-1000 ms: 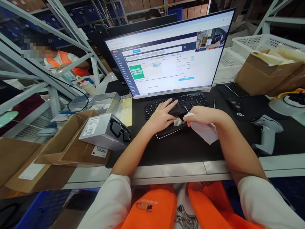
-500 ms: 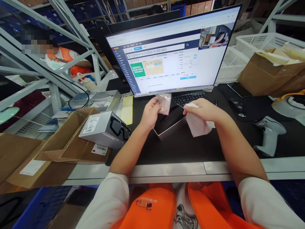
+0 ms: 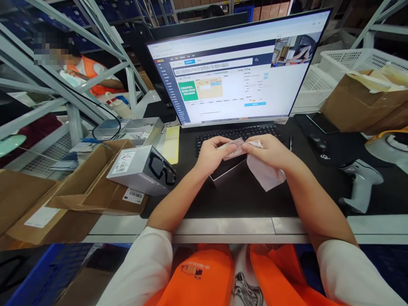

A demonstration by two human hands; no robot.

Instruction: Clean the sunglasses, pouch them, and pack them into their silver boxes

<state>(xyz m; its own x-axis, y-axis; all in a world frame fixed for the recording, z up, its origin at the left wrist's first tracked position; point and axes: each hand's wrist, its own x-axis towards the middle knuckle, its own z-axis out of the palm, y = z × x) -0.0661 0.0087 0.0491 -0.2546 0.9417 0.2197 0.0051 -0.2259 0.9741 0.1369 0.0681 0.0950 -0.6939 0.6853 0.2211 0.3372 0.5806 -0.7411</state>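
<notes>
Near the centre of the frame, the left hand [image 3: 212, 156] was nearly closed, thumb and fingers pinching a small clear packet [image 3: 235, 148]. Beside it, the right hand [image 3: 270, 151] was curled on a white pouch [image 3: 265, 174] that hung below its fingers; whether it also gripped the packet could not be told. Just below the 2 hands, a dark box [image 3: 226, 171] showed above the counter [image 3: 223, 226]; a scanner [image 3: 362, 182] lay at right.

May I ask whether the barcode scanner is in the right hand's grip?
No, the barcode scanner lies on the black desktop, while the right hand's grip is on a limp white wrapper.
</notes>
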